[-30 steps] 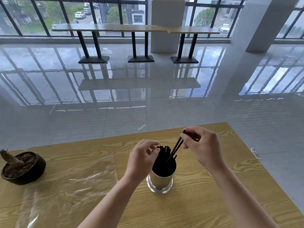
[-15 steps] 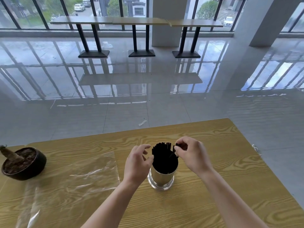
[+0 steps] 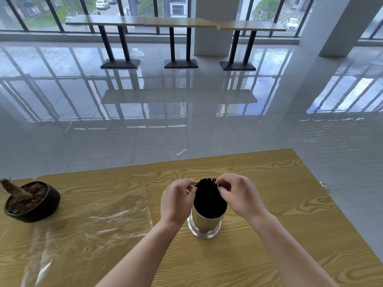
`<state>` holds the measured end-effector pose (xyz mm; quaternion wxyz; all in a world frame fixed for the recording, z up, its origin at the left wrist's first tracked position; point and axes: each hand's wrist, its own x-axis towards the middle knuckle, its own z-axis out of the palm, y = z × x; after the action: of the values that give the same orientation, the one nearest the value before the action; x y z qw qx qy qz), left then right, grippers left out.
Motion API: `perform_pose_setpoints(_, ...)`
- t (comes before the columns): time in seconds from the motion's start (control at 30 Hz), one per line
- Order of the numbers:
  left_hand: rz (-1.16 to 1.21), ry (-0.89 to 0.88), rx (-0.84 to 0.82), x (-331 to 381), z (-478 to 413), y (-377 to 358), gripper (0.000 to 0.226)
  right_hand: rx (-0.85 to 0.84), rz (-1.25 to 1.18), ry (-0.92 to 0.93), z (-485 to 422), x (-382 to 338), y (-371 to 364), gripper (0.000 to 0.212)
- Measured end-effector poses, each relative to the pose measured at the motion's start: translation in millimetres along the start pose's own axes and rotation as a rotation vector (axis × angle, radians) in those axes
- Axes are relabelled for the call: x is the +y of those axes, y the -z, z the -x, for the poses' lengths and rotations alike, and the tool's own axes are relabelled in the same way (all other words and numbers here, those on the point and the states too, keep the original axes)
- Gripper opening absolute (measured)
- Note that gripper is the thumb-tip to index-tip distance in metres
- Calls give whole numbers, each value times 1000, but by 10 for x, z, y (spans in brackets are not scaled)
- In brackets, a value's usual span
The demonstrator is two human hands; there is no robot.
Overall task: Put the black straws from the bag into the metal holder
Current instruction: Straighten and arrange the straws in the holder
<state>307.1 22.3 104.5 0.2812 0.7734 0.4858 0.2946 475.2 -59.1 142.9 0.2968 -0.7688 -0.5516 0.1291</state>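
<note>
Black straws (image 3: 209, 198) standing up in a tight bunch inside the metal holder (image 3: 204, 224), tops sticking out above its rim. Holder upright on the wooden table (image 3: 279, 235), near the middle, a bit toward the far edge. Left hand (image 3: 177, 200) just beside the bunch on the left, fingers curled, fingertips (image 3: 192, 187) touching the straw tops near the edge. Right hand (image 3: 240, 195) on the other side, fingers bent in close together, thumb and first finger pinched at the tops of the straws on the right. Hard to tell if one straw is held there or just pushed; too small and dark to see. Both bare arms reaching in from the near edge of the table. Clear plastic bag (image 3: 93, 224) lying flat and crinkly on the table to the left of the holder, well apart from it, looking flat with no straws seen inside. Dark round bowl (image 3: 33, 201) farther left, near the table's left edge, with brown stuff in it and a stick-like thing leaning out. Past the table, a shiny grey floor (image 3: 145, 121), long tables (image 3: 178, 22) on black legs, and big windows (image 3: 62, 9).
</note>
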Motion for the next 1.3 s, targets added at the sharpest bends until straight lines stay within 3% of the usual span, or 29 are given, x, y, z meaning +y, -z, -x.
perform_pose_setpoints(0.33, 93, 94, -19, 7, 12, -59, 14, 19, -8, 67, 83, 26, -167, 33)
perform_pose_setpoints(0.57, 99, 120, -71, 29, -67, -55, 31, 108, -19, 141, 108, 9, -148, 29)
perform_pose_setpoints(1.0, 52, 88, -115, 109, -205, -40, 9, 117, -47, 167, 181, 43, -148, 23)
perform_pose_setpoints(1.3, 90, -38, 25, 120, -247, 54, 6, 199, -34, 158, 154, 24, -95, 16)
